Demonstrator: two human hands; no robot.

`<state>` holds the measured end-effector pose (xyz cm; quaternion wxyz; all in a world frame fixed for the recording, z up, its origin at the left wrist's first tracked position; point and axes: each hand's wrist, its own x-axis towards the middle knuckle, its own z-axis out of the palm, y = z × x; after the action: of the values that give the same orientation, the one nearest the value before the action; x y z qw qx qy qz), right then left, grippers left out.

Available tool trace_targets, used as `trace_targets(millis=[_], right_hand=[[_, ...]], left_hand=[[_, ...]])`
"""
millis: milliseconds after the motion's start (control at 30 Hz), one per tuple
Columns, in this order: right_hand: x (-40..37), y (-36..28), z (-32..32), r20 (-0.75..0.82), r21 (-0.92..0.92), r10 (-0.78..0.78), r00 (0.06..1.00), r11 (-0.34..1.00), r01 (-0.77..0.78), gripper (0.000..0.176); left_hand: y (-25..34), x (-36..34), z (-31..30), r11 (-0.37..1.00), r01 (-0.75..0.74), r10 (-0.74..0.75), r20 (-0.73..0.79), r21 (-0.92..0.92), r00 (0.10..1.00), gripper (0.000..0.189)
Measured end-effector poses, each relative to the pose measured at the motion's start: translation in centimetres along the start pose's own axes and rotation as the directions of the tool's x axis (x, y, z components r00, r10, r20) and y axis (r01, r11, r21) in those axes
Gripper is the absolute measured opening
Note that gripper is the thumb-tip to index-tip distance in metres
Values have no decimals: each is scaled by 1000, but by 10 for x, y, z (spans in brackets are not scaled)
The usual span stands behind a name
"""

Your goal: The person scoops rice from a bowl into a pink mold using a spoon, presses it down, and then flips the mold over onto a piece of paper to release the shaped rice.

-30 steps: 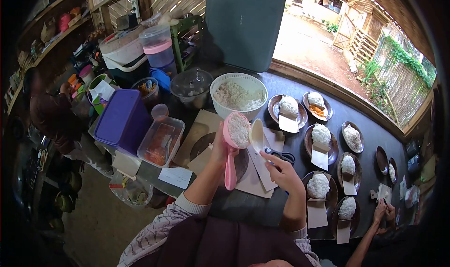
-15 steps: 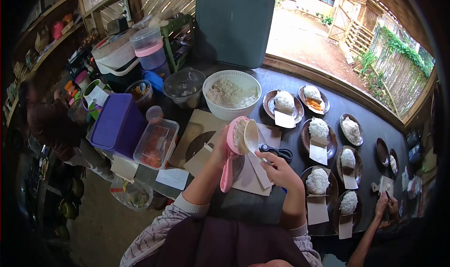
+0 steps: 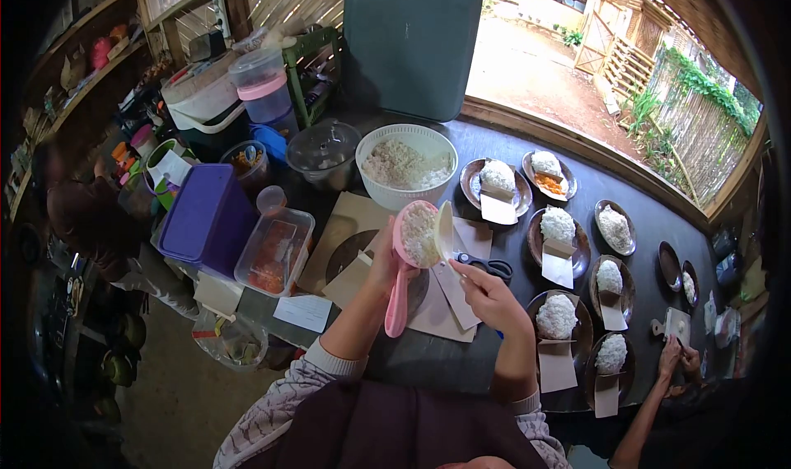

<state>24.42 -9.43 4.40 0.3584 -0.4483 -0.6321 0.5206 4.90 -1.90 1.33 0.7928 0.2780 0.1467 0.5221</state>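
My left hand (image 3: pixel 384 261) is wrapped round the cup of a pink long-handled scoop (image 3: pixel 397 303), whose handle hangs down towards me. White rice (image 3: pixel 418 232) fills the cup. In my right hand (image 3: pixel 492 300) is a pale rice spoon (image 3: pixel 446 228), its bowl on edge against the right side of the rice. Behind my hands stands a white basket (image 3: pixel 381 196) with more rice inside. Black-handled scissors (image 3: pixel 497 268) lie just beyond my right hand, on cut brown cardboard sheets (image 3: pixel 445 325).
Brown plates (image 3: pixel 582 306) with rice mounds and folded card pieces stand at right. A co-worker's hands (image 3: pixel 677 358) work over a small board (image 3: pixel 678 325) at far right. Left are a purple container (image 3: pixel 202 214), a clear tub (image 3: pixel 284 222) and a lidded pot (image 3: pixel 323 148). Another person (image 3: pixel 86 214) stands far left.
The spoon has turned from lying over the rice to standing on edge at its right side, showing more of the rice. My left hand has barely moved.
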Motion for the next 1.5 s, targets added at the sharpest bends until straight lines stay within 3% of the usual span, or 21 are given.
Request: trace_targets(millis=[67, 200, 267, 367, 567, 633, 800, 900, 967, 1100, 1167, 1200, 1267, 1333, 1367, 1433, 1467, 1500], right_hand=[[1, 1, 6, -95, -263, -131, 987, 959, 102, 35], [-2, -4, 8, -132, -301, -133, 982, 949, 88, 36], [-3, -11, 6, -161, -216, 43, 986, 973, -78, 35], [-8, -21, 5, -162, -98, 171, 972, 977, -189, 36], [-7, -15, 15, -169, -312, -3, 986, 949, -50, 34], [-8, -15, 13, -156, -329, -11, 988, 943, -41, 34], [-10, -18, 12, -149, -323, 5, 989, 945, -54, 33], [-7, -21, 6, -130, -223, 133, 983, 962, -160, 33], [-7, -24, -6, 50, 247, 276, 960, 928, -280, 33], [-13, -22, -11, 89, 389, 229, 969, 888, -246, 33], [-13, -17, 0, 5, 39, 141, 990, 989, -141, 32], [-12, -14, 7, 7, 38, 142, 990, 989, -142, 32], [-10, -9, 17, -79, -407, -142, 987, 908, 98, 33], [-10, -8, 11, -66, -385, -79, 995, 922, 48, 34], [-9, -9, 6, -35, -276, -26, 999, 961, 16, 34], [-11, -13, -1, 0, -163, 21, 1000, 986, -21, 35], [-13, -18, -4, 23, -52, 97, 995, 994, -96, 35], [-13, -20, -6, 56, 55, 170, 984, 983, -173, 36]], left_hand=[[-3, 0, -1, 1000, 14, -13, 15, -4, 1000, 60], [-7, 1, -6, 997, 54, -56, 28, 56, 998, 60], [-4, 1, -4, 994, 72, -75, 33, 86, 997, 60], [-1, 2, -1, 992, 82, -79, -41, 97, 996, 59], [-1, -1, 4, 979, 103, -96, -50, 178, 994, 53], [-2, 0, -3, 974, 113, -122, 39, 194, 992, 51], [-5, 3, -11, 965, 120, -128, 16, 233, 992, 55], [-3, 4, -14, 975, 127, -141, 67, 185, 988, 58], [0, 4, -12, 983, 128, -141, 90, 132, 986, 59], [4, 3, -5, 995, 103, -103, 72, 7, 992, 61], [2, 3, -6, 996, 89, -89, 41, -15, 995, 63], [-3, 6, -7, 996, 94, -94, -8, 6, 996, 64], [-5, 8, -12, 995, 100, -98, -55, 28, 994, 65], [3, 3, -10, 982, 171, -147, 236, -82, 960, 67], [3, 3, -5, 982, 171, -148, 235, -81, 961, 67], [11, -5, 29, 992, 124, -119, -164, 22, 979, 60], [11, -4, 22, 992, 124, -118, -163, 23, 979, 60], [11, -2, 9, 993, 122, -121, -49, 6, 991, 63]])
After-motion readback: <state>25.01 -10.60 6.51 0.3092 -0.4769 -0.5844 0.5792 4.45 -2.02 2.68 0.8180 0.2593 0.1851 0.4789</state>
